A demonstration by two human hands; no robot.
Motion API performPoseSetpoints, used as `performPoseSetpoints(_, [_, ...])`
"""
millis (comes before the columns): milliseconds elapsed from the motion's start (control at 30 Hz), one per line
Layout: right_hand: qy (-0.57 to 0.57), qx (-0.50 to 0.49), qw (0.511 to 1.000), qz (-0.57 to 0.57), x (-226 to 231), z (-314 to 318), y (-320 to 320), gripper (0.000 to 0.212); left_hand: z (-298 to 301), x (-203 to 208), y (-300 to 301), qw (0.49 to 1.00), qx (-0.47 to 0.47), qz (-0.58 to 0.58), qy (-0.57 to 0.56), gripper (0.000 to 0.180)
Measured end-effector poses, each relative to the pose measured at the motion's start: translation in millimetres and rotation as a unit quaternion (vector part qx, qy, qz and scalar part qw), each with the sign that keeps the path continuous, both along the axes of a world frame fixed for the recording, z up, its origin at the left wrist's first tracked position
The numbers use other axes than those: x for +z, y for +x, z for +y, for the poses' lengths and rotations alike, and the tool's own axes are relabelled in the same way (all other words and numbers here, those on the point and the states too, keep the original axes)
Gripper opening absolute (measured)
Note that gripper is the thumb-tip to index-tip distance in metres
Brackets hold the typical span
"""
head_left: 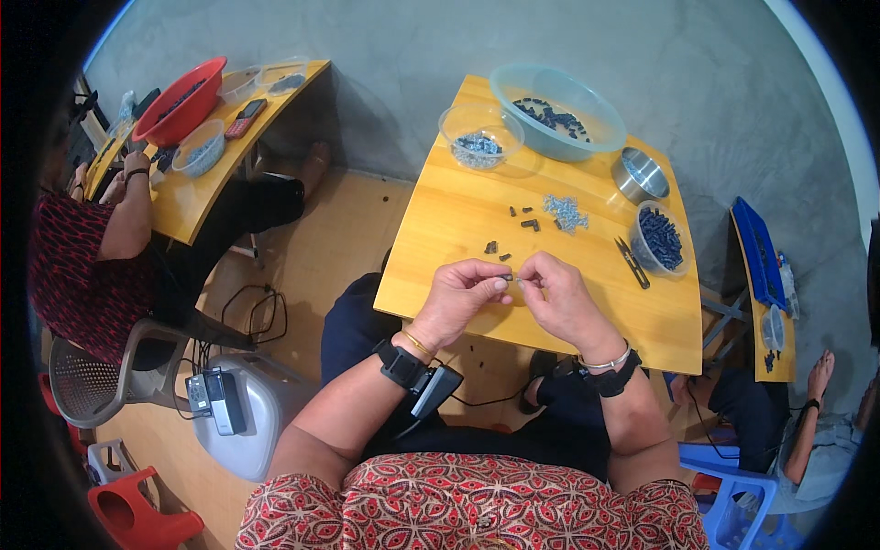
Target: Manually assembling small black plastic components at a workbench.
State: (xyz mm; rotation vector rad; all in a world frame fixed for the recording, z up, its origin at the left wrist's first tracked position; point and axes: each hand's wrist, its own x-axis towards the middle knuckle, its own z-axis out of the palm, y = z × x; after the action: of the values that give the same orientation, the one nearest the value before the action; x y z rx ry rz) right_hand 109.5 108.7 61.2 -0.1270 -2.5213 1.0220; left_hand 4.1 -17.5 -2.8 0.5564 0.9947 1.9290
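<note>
Above the near part of the yellow table (440,197), my left hand (463,295) pinches a small black plastic piece (506,277). My right hand (557,298) meets it from the other side, thumb and forefinger closed on a tiny light-coloured part (520,280) too small to name. The two fingertips almost touch. Just beyond my left hand lie a few loose black pieces (491,247). Farther back, more black pieces (530,224) sit beside a small heap of silvery metal parts (566,213). Black thread snips (632,263) rest to the right of my right hand.
Along the table's far side stand a clear tub of silvery parts (478,151), a pale blue basin (559,110) of black pieces and a metal bowl (641,174). A tub of black pieces (660,238) is at right. Another person (101,247) works at the left table.
</note>
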Motion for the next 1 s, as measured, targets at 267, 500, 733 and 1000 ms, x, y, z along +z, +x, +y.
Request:
performPoseSetpoints(267, [0.028,0.014,0.999,-0.020,4,-1,1,0.008,1,3,3,0.998,0.004,0.053,-0.019,0.014])
performPoseSetpoints(500, [0.023,0.035,0.999,-0.019,5,0,3,0.006,0,2,2,0.997,-0.008,0.070,-0.029,0.012])
performPoseSetpoints(733, [-0.032,0.006,0.999,-0.040,8,-4,4,0.004,-3,3,2,0.990,-0.025,0.131,-0.043,0.014])
performPoseSetpoints(1000, [-0.159,-0.049,0.981,-0.101,0,-6,3,0.005,-5,3,4,0.993,-0.014,0.116,-0.029,0.013])
